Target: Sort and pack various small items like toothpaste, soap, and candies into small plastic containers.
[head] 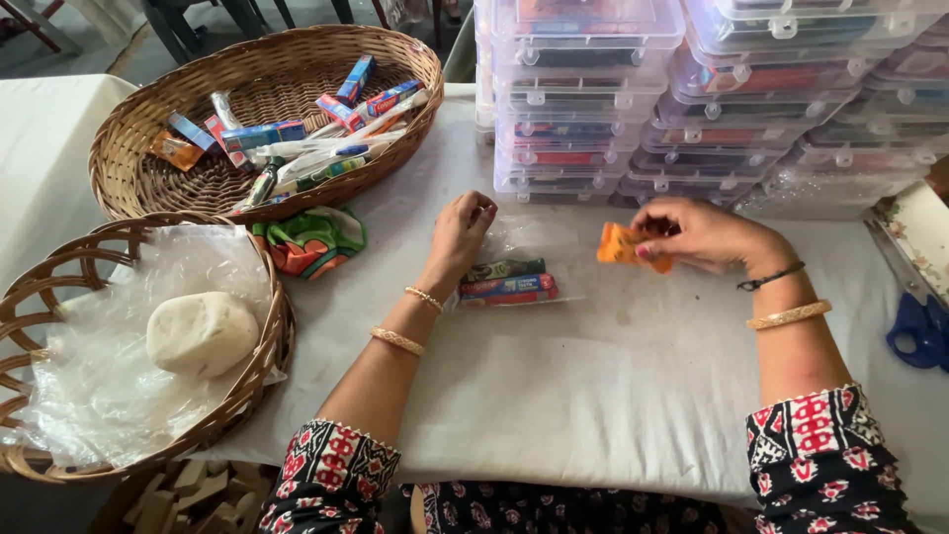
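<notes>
My left hand (459,235) rests on a clear plastic bag (524,247) lying on the white table, pinching its open edge. Inside the bag lie small packets (507,282), one green, one red and blue. My right hand (698,233) holds a small orange sachet (619,244) just right of the bag's mouth, a little above the table. Both wrists wear bangles.
A wicker basket (148,188) at the back left holds several tubes and sachets. A second basket (265,341) at the left, lined with plastic, holds a white lump (202,332). Stacked clear plastic boxes (692,109) stand behind. Blue scissors (919,321) lie at right; a colourful cloth (311,240) by the baskets.
</notes>
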